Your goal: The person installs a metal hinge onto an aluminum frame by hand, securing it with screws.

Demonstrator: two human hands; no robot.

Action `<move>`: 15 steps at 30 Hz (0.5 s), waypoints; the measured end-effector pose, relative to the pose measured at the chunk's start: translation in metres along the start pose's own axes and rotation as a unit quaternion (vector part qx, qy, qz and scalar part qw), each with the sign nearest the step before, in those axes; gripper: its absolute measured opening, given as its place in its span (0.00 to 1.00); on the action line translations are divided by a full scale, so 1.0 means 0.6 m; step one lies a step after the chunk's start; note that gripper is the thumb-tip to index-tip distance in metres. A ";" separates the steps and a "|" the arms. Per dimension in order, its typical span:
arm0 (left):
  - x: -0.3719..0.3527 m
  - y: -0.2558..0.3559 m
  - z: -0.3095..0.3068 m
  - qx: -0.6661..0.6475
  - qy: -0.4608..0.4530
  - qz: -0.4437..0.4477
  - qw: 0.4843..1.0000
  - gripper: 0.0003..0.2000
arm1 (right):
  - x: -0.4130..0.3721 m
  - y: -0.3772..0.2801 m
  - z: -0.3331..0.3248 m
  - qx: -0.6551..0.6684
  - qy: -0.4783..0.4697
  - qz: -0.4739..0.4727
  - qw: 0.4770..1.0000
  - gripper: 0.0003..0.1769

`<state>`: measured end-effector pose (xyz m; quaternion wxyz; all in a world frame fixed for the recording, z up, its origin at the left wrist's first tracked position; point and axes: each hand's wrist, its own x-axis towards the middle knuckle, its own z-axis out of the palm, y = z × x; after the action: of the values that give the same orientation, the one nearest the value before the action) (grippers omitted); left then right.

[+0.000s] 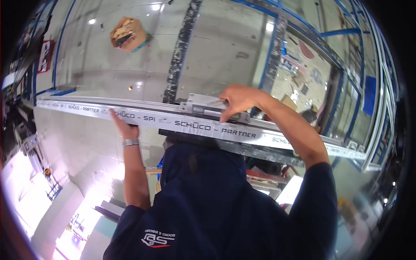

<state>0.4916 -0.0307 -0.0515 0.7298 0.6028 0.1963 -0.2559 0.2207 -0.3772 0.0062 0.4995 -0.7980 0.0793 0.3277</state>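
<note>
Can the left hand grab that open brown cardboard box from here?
Probably not: the left hand touches the long silver metal bar with black lettering, and the box sits well beyond it.

Filled brown box (pixel 139 35) on pale floor (pixel 91 71)

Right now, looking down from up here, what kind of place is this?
Probably a workshop, maybe for doors and windows. There's a long metal bar with words printed along it, a dark shirt whose logo seems to say "doors & windows", and a cardboard box on the floor.
</note>
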 end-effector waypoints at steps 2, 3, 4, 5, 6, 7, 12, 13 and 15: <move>-0.034 -0.034 0.022 -0.009 -0.009 0.005 1.000 0.42 | 0.002 -0.004 -0.002 -0.009 -0.002 0.006 1.000 0.32; -0.054 -0.044 0.037 -0.034 -0.007 0.001 0.999 0.41 | 0.003 -0.003 -0.002 -0.004 -0.003 0.011 1.000 0.32; -0.076 -0.053 0.057 -0.047 0.003 0.001 0.999 0.40 | 0.004 -0.002 -0.002 0.001 -0.004 0.020 1.000 0.33; -0.089 -0.070 0.069 -0.056 0.014 0.000 0.998 0.40 | 0.006 -0.001 -0.003 -0.014 -0.007 0.022 1.000 0.33; -0.100 -0.085 0.076 -0.065 0.025 -0.003 0.998 0.40 | 0.008 -0.002 -0.006 -0.017 -0.012 0.023 1.000 0.32; -0.105 -0.093 0.084 -0.091 0.033 0.002 0.995 0.40 | 0.009 -0.005 -0.010 -0.019 -0.018 0.024 0.999 0.32; -0.102 -0.091 0.122 -0.142 0.042 0.031 0.988 0.39 | 0.025 0.008 -0.025 -0.011 -0.053 0.025 0.998 0.33; -0.098 -0.089 0.126 -0.138 0.057 0.019 0.989 0.39 | 0.028 0.014 -0.026 -0.017 -0.048 0.014 0.999 0.33; -0.101 -0.084 0.128 -0.130 0.092 -0.004 0.987 0.38 | 0.026 0.006 -0.034 -0.001 -0.073 0.029 0.997 0.33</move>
<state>0.4109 -0.1052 -0.0394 0.7799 0.5227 0.2968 -0.1745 0.2400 -0.3930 -0.0004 0.4934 -0.7700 0.0653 0.3993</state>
